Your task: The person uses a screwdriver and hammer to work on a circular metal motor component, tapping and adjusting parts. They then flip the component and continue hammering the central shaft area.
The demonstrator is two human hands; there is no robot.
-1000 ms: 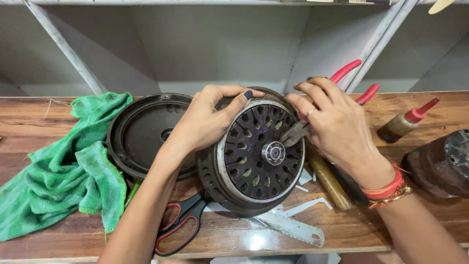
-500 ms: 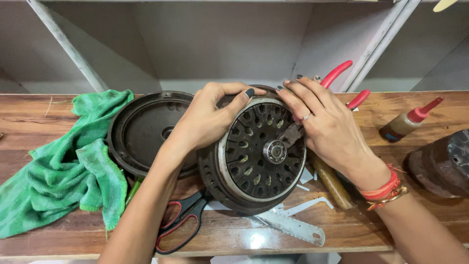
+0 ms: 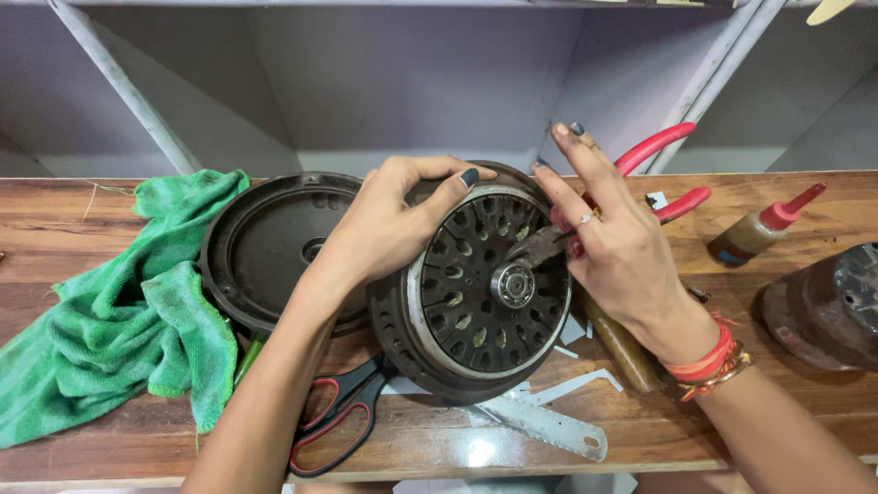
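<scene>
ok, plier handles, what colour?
Red. The pliers show best in the head view, behind the right hand at the motor.

A small brown bottle (image 3: 752,234), red-capped, lies far right.

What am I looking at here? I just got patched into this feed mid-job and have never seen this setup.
There is no machine: it is one view from a camera worn on a person's head, looking down at their own bare hands over a wooden bench.

The left hand grips the top edge of a round, dark metal motor housing with many slots, tilted up on its side. The right hand holds red-handled pliers, whose tip sits near the housing's centre hub.

Beside it lies a round dark cover, then a green cloth. In front are scissors and a metal ruler. To the right stand a small red-capped bottle and another dark metal part.
</scene>
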